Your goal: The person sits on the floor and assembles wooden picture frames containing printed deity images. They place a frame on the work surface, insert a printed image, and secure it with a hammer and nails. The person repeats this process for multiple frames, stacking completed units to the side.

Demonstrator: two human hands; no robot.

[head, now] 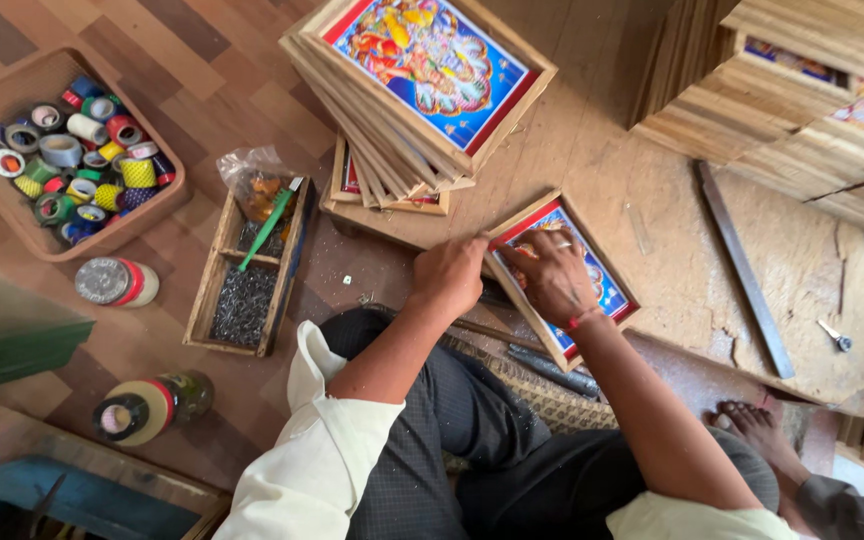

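A small wooden picture frame (607,282) with a colourful print and red border lies on a low wooden board (672,210) in front of me. My right hand (555,275), with a ring and a red thread at the wrist, rests flat on the print. My left hand (449,274) is closed at the frame's near left corner, fingers curled; what it pinches is hidden. A thin rod or tool (497,332) lies under my forearms across my lap.
A leaning stack of framed prints (422,85) stands just behind. A wooden box of small nails (244,300) with a green brush sits left. A tray of coloured tape rolls (72,150) is far left. A metal bar (742,265) lies right; more frames are stacked top right.
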